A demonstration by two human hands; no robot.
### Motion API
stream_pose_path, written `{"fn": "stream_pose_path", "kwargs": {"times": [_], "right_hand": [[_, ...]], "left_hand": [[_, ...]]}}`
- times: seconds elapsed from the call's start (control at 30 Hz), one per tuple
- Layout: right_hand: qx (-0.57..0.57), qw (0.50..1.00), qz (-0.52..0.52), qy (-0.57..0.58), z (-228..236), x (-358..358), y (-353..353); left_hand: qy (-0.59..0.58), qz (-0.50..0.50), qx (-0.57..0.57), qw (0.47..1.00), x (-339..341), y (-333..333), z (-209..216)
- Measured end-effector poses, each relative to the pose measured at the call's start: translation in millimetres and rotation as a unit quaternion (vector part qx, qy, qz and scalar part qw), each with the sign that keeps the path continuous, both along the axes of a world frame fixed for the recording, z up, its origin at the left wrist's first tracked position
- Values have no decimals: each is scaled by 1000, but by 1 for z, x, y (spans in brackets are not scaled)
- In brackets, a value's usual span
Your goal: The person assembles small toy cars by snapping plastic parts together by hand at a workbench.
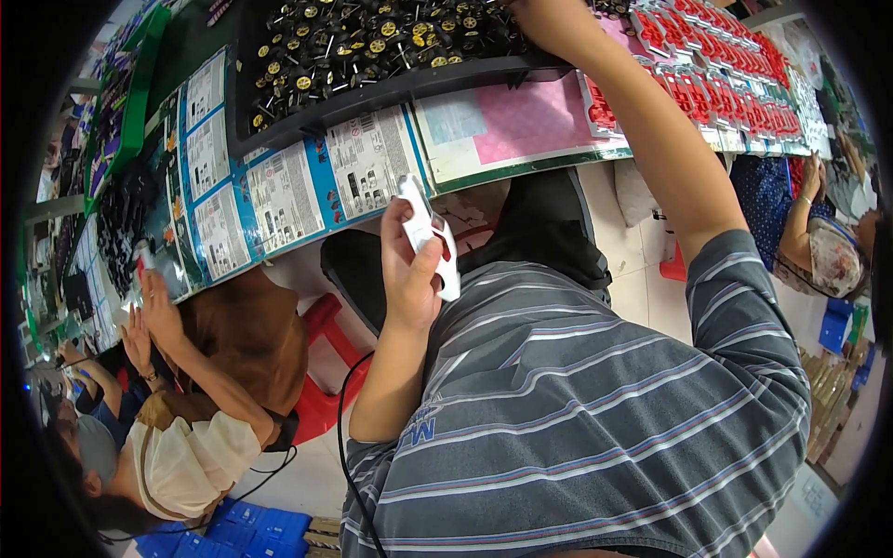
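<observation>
My left hand [409, 274] is closed around a white plastic toy car shell [424, 228], held above my lap in front of the table edge. A little red shows in the shell's opening. At the top of the view my right hand [551, 26] reaches into a black tray [400, 99] at its right end. Its fingers are cut off by the upper edge, so whether they hold anything is hidden. Heaped in the tray are many toy wheel-and-axle sets [372, 45], black with yellow hubs.
Rows of red-and-white toy car bodies [707, 98] line the table on the right. Printed sheets [279, 200] lie under the tabletop cover. At left sit a green crate [139, 88], a pile of black parts [126, 219] and a co-worker's hands [153, 321]. A red stool [326, 372] stands between us.
</observation>
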State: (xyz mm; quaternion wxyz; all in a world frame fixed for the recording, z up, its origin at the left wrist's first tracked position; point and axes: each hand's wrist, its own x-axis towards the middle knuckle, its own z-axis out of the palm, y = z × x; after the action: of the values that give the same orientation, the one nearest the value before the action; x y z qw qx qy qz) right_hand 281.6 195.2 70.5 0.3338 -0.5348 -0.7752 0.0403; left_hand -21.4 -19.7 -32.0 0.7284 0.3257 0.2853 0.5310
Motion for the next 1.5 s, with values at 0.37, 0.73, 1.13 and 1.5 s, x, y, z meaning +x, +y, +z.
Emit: {"fn": "stream_pose_path", "kwargs": {"times": [0.37,0.73,1.13,1.5], "right_hand": [[-180,898,106,387,-15,-47,-161],[-215,908,134,334,-33,-70,-199],[-147,951,125,242,-26,-91,-220],[-55,983,88,152,-42,-107,-226]], "left_hand": [[132,12,-1,991,20,13,25],[91,-49,-22,994,32,-2,22],[-232,40,-89,968,15,-8,28],[-185,56,-55,980,33,-17,31]]}}
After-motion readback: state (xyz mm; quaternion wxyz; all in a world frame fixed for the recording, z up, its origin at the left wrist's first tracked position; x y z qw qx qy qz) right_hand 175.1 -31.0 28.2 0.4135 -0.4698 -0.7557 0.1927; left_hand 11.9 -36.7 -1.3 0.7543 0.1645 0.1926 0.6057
